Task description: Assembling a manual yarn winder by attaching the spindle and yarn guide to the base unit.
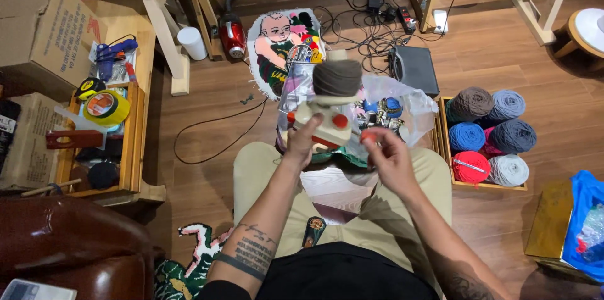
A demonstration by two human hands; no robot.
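- Winder (324,125), cream, topped with a grey yarn cake (338,77), sat above the lap, gripped by the closed left hand (303,143); an unclamped base could tip.
- Right hand (389,156) pinched the red knob (369,138); fingers might slip.

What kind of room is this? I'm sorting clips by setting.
Probably a home yarn or rug-making workshop. A wooden crate of yarn balls sits on the floor, a tufted picture rug lies ahead, and the left hand holds a yarn winder while the right hand turns its handle.
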